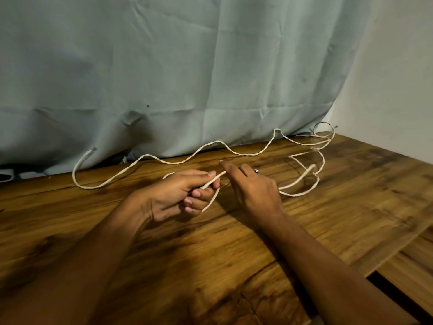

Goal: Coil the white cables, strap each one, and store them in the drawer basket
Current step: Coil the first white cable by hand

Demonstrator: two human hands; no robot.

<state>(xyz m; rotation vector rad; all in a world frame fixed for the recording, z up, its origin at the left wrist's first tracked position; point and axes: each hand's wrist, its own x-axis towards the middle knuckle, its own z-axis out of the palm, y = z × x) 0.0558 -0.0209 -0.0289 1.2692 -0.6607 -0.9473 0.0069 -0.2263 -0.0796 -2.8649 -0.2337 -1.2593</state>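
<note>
a: so, hands first?

b: left hand (187, 191) curled round cable (175, 163) close to one end, short tail poking out past the thumb. right hand (253, 186) spread, fingers straight, index reaching forward just beside that tail. touching it or not, cannot tell. ring (256, 170) on one finger.

a: and the rest of the cable?

b: strewn over table (234, 266). wavy run along the back edge by cloth (164, 66), far end curling up against it at left. loose loops crossing one another at right, near wall (398, 66). no coil formed yet, by the look of it. no strap, no basket in view.

a: likely trouble?

b: probably those right-side loops. crossed strands there, so risk of cinching into a knot under a hard pull from the left grip. better fed through slowly.

a: anything else?

b: kinks. wavy set all along the run, likely to twist and throw uneven turns off the hand. far end against cloth, too: could snag in a fold or slip behind the table edge if dragged sideways. thin dark wire (325, 122) mixed in at far right, might get hauled along. one cable or two, hard to say.
</note>
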